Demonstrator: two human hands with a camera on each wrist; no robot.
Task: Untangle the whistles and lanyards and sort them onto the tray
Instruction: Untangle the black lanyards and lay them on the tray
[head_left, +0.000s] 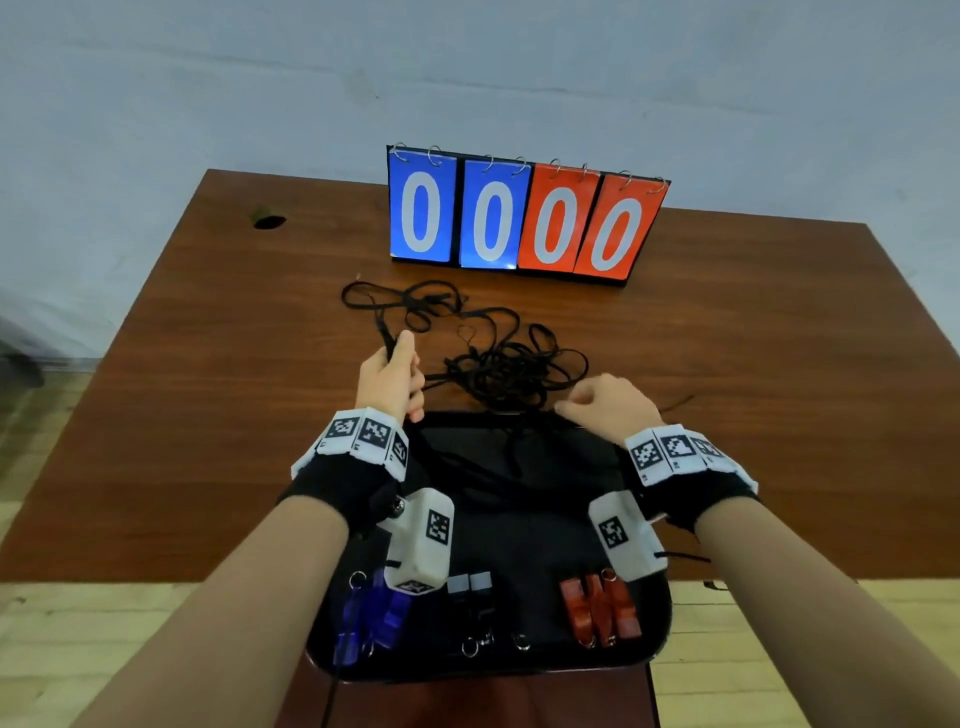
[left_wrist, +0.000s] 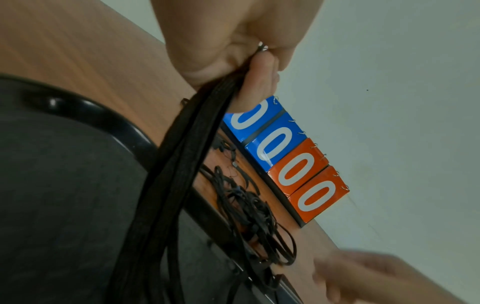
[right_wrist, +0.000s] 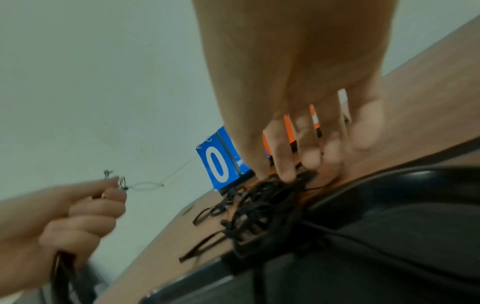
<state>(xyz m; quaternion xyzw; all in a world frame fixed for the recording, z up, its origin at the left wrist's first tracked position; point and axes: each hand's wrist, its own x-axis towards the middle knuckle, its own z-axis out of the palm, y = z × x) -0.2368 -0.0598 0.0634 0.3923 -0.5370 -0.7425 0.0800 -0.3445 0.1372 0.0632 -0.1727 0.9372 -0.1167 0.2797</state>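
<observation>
While her left hand (head_left: 388, 375) clenches a bundle of black lanyards (left_wrist: 182, 164), the right hand (head_left: 605, 404) reaches loose-fingered into the tangled lanyards (head_left: 511, 366) at the tray's (head_left: 657, 631) far edge.

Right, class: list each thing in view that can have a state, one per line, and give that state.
Left hand: grips a bundle of lanyards.
Right hand: fingers reach into the tangle, grip unclear.
Tangle: knotted, on the table.
Tray: holds blue whistles, black whistles and red whistles, grouped by colour.
Scoreboard: upright, all zeros.
</observation>
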